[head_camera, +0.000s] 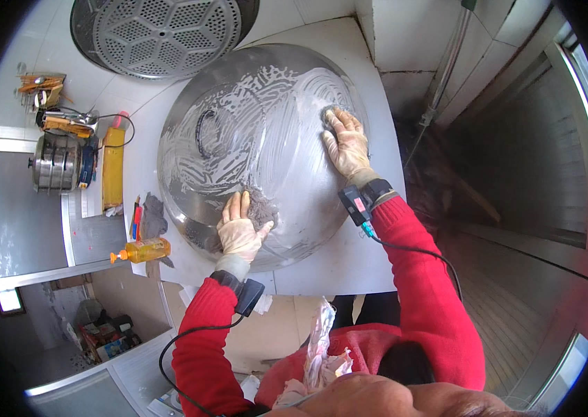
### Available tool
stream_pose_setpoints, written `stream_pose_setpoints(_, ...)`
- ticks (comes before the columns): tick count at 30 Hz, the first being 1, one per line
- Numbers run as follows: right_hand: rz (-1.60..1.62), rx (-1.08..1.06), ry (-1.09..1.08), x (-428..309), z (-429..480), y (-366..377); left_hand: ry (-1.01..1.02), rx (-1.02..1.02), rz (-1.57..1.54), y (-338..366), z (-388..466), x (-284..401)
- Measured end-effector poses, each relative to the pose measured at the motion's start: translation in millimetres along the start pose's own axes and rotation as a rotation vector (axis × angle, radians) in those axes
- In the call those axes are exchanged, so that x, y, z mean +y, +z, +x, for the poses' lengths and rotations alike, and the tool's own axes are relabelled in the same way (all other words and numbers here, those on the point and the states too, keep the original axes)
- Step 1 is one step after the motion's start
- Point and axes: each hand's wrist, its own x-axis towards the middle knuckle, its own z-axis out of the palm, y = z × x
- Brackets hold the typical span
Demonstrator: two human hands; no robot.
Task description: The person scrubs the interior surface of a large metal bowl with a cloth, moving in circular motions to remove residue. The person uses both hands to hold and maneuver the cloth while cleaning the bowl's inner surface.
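A large round metal lid point(294, 156) lies before me, smeared with white lather. A dark curved handle point(204, 133) stands on its left part. In a pale glove, my left hand point(241, 229) holds a bunched grey cloth point(264, 209) against the lid's near left area. My right hand point(347, 146), gloved likewise, presses a grey scouring pad point(329, 113) to the lid's right side; the fingers and palm cover most of the pad. Both wrists carry a strapped black box with a cable.
A perforated metal steamer plate point(163, 34) borders the lid at the top. Along the left are a soap pump bottle point(147, 250), a grey rag point(154, 216), a yellow box point(113, 169) and a metal pot point(57, 162). The white tabletop point(335, 271) ends close to my body.
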Motion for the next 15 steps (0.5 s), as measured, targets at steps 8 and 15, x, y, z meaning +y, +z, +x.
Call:
stream_pose_setpoints(8,-0.016,-0.279,-0.337,-6,-80,4,0.011,0.004,-0.022,4,1,-3)
stream_pose_setpoints(15,0.033,0.069,0.083,15,-31,0,0.021,0.013,-0.024,-3,1,1)
